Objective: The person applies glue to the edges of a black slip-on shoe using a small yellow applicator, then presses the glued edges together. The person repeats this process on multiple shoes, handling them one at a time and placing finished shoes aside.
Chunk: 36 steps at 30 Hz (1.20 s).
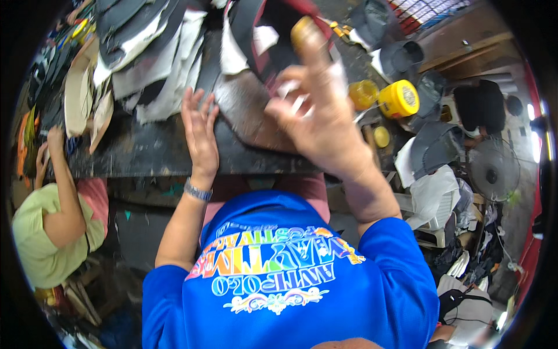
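My left hand [199, 129] lies flat with fingers spread on the dark worktable [151, 152], pressing the edge of a grey-brown shoe sole piece [247, 110]. My right hand [322, 116] is raised above that piece, blurred, closed around a brush-like tool with a rounded yellowish handle end [303, 29]. A metal bracelet [197, 191] circles my left wrist.
Stacks of black, grey and white cut pieces [157, 52] cover the table's back left. A yellow-lidded jar [399, 99] lies at the right beside a small yellow cap [381, 136]. Another person in a green top [43, 232] sits at the left. A fan [494, 170] stands at the right.
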Each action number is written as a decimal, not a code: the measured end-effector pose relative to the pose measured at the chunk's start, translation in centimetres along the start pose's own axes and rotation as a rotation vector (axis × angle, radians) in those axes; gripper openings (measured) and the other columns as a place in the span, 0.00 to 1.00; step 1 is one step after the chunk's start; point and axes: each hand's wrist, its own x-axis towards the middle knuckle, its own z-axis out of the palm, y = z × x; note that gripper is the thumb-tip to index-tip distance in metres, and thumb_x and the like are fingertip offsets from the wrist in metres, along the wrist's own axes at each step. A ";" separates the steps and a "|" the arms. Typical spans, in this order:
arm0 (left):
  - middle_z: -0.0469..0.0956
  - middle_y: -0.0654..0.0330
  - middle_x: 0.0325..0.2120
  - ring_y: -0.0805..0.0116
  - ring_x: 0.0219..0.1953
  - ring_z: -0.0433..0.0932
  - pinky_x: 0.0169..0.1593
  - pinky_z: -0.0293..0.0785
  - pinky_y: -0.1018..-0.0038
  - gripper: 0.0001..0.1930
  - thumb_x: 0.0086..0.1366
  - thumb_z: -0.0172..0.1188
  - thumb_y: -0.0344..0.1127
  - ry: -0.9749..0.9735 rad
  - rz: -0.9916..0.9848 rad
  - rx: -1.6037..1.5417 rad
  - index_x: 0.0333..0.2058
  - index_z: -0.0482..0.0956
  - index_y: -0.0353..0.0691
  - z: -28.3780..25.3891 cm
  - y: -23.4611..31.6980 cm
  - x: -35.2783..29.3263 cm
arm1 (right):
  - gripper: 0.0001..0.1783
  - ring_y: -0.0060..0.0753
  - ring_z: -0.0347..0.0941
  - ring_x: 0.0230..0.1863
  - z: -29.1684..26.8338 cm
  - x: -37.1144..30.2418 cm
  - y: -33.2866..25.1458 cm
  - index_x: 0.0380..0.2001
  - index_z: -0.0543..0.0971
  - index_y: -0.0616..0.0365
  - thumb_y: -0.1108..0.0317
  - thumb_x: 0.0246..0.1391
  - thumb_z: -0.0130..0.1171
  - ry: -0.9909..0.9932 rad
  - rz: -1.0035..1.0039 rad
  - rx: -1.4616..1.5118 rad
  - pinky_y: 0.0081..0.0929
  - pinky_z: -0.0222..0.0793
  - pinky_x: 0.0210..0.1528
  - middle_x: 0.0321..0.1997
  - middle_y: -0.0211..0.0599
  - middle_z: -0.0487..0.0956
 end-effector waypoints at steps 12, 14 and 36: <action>0.73 0.55 0.58 0.54 0.61 0.71 0.64 0.65 0.59 0.24 0.55 0.73 0.33 -0.165 0.581 1.103 0.52 0.82 0.46 1.4 7.3 2.4 | 0.53 0.33 0.82 0.46 3.1 -6.0 1.8 0.77 0.47 0.52 0.82 0.54 0.63 -0.024 0.120 0.156 0.31 0.79 0.50 0.49 0.48 0.82; 0.78 0.57 0.53 0.55 0.57 0.75 0.61 0.69 0.59 0.20 0.57 0.71 0.32 -0.299 0.673 1.094 0.50 0.83 0.46 2.0 8.4 2.7 | 0.52 0.33 0.82 0.46 3.2 -5.6 1.9 0.76 0.47 0.52 0.82 0.54 0.64 0.012 0.081 0.128 0.31 0.79 0.50 0.49 0.47 0.82; 0.74 0.54 0.56 0.67 0.55 0.77 0.58 0.72 0.72 0.25 0.76 0.51 0.45 -0.209 0.017 0.151 0.65 0.68 0.37 3.1 6.8 1.0 | 0.41 0.34 0.72 0.24 -1.7 -4.5 -0.3 0.63 0.76 0.53 0.82 0.39 0.66 0.082 -0.181 -0.256 0.33 0.71 0.30 0.27 0.35 0.77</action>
